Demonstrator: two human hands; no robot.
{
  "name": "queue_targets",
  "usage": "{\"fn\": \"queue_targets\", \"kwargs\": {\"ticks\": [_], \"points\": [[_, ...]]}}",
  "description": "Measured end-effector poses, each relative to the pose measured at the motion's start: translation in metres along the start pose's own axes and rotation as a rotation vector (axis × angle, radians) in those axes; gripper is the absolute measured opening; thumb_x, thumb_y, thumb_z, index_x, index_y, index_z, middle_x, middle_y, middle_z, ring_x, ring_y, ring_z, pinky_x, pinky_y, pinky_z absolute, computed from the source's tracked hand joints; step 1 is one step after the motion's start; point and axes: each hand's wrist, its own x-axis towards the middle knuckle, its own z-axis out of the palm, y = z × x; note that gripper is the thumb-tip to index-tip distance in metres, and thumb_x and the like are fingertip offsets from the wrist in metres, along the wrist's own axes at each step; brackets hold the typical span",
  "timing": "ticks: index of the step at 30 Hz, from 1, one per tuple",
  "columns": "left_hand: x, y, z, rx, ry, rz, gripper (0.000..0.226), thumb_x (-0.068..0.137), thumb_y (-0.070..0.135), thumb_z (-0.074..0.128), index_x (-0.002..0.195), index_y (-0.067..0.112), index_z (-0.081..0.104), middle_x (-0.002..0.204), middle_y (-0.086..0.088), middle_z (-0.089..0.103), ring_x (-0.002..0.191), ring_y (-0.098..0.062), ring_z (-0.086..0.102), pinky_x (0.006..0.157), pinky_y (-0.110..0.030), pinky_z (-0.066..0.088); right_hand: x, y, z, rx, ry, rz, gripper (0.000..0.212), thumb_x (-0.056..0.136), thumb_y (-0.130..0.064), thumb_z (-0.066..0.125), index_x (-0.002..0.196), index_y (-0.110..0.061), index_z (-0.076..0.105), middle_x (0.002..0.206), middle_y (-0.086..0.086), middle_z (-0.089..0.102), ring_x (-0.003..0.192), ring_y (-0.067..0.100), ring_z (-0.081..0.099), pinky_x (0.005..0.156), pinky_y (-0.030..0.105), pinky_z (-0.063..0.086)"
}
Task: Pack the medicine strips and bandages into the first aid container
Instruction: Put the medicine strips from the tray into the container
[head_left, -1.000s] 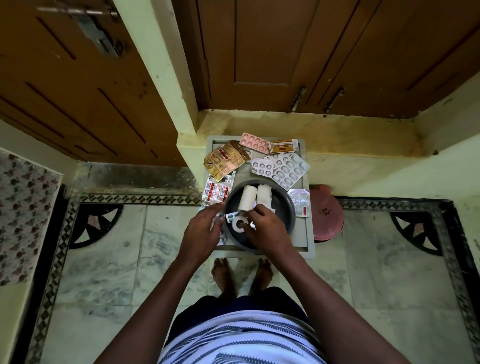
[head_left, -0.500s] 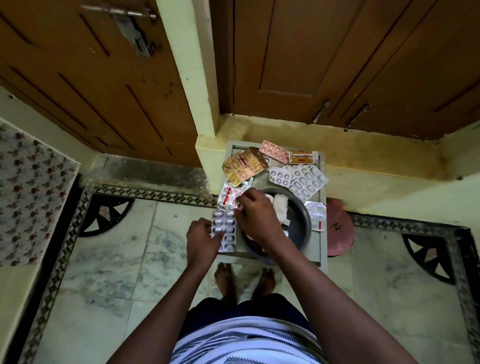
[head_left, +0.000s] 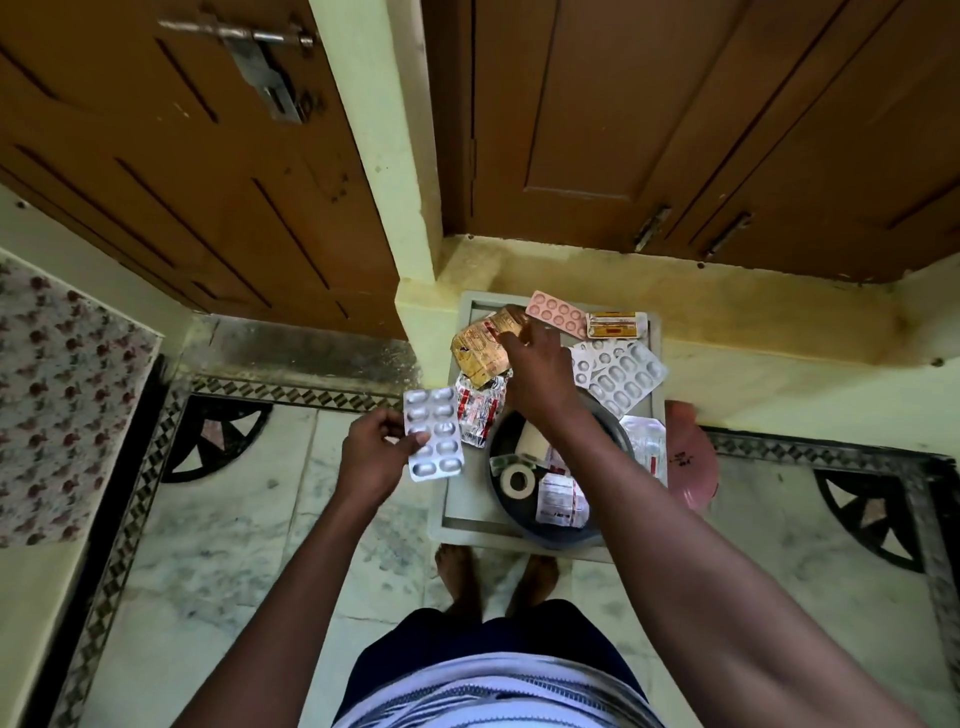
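1. Left hand (head_left: 373, 451) pinches a silver strip (head_left: 434, 434), at 9 o'clock off the tray (head_left: 462, 512).
2. Right hand (head_left: 537, 371) fingers curl on the gold strips (head_left: 480, 349) at 11 o'clock.
3. Container (head_left: 563, 535) at 6 o'clock holds a bandage (head_left: 534, 440), tape (head_left: 517, 479) and one strip (head_left: 560, 499).

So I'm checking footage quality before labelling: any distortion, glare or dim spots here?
Head view: wide-angle bending bows the door frames and floor border; the silver strip in the left hand catches light but stays readable; the dark container interior is dim under the right hand; strip print is too small to read.
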Motion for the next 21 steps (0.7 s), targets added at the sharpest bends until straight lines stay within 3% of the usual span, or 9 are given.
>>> {"fn": "queue_targets", "kwargs": {"ticks": [3, 5, 9, 12, 14, 17, 21], "points": [[0.019, 0.01, 0.006, -0.011, 0.006, 0.022, 0.021, 0.082, 0.005, 0.081, 0.077, 0.015, 0.063, 0.077, 0.001, 0.066, 0.074, -0.019, 0.062, 0.073, -0.037, 0.049, 0.015, 0.003, 0.001, -0.119, -0.09, -0.169, 0.077, 0.07, 0.009, 0.068, 0.141, -0.017, 0.051, 0.158, 0.019, 0.031, 0.147, 0.042, 0.024, 0.105, 0.059, 0.037], [0.029, 0.014, 0.01, -0.029, 0.004, 0.023, 0.02, 0.082, 0.005, 0.081, 0.079, 0.015, 0.065, 0.078, 0.002, 0.067, 0.076, -0.019, 0.063, 0.075, -0.039, 0.051, 0.024, 0.004, 0.003, -0.169, -0.122, -0.255, 0.073, 0.074, 0.005, 0.07, 0.142, -0.016, 0.051, 0.159, 0.018, 0.032, 0.152, 0.042, 0.02, 0.109, 0.061, 0.034], [0.043, 0.012, 0.018, -0.032, -0.016, -0.002, 0.02, 0.081, 0.005, 0.082, 0.079, 0.017, 0.066, 0.081, 0.0, 0.069, 0.081, -0.022, 0.067, 0.077, -0.045, 0.055, 0.034, 0.005, 0.008, -0.263, -0.172, -0.35, 0.054, 0.084, -0.01, 0.071, 0.136, -0.012, 0.057, 0.151, 0.019, 0.047, 0.145, 0.038, 0.039, 0.115, 0.056, 0.031], [0.048, 0.009, 0.022, -0.073, -0.037, -0.061, 0.016, 0.082, 0.004, 0.081, 0.086, 0.015, 0.069, 0.086, -0.003, 0.072, 0.083, -0.027, 0.069, 0.074, -0.046, 0.054, 0.036, 0.005, 0.009, -0.321, -0.226, -0.375, 0.041, 0.085, -0.015, 0.071, 0.124, -0.007, 0.065, 0.143, 0.019, 0.056, 0.133, 0.036, 0.053, 0.109, 0.052, 0.04], [0.049, 0.009, 0.023, -0.09, -0.046, -0.08, 0.018, 0.082, 0.005, 0.081, 0.085, 0.017, 0.068, 0.086, -0.003, 0.072, 0.081, -0.026, 0.067, 0.07, -0.04, 0.048, 0.036, 0.006, 0.012, -0.348, -0.173, -0.396, 0.039, 0.074, -0.008, 0.074, 0.112, -0.002, 0.071, 0.134, 0.024, 0.062, 0.124, 0.04, 0.061, 0.108, 0.057, 0.044], [0.048, 0.011, 0.022, -0.118, -0.044, -0.093, 0.019, 0.083, 0.002, 0.08, 0.082, 0.016, 0.067, 0.084, -0.003, 0.071, 0.078, -0.023, 0.065, 0.068, -0.035, 0.047, 0.036, 0.008, 0.016, -0.309, 0.0, -0.445, 0.037, 0.063, 0.005, 0.077, 0.1, 0.008, 0.074, 0.115, 0.031, 0.071, 0.103, 0.046, 0.072, 0.096, 0.06, 0.055], [0.042, 0.018, 0.02, -0.145, -0.047, -0.087, 0.013, 0.084, -0.001, 0.078, 0.088, 0.004, 0.067, 0.086, -0.008, 0.071, 0.078, -0.021, 0.064, 0.058, -0.025, 0.048, 0.031, 0.009, 0.006, -0.254, 0.224, -0.468, 0.042, 0.067, 0.004, 0.08, 0.109, 0.006, 0.073, 0.106, 0.028, 0.075, 0.096, 0.041, 0.075, 0.084, 0.05, 0.061]]}}
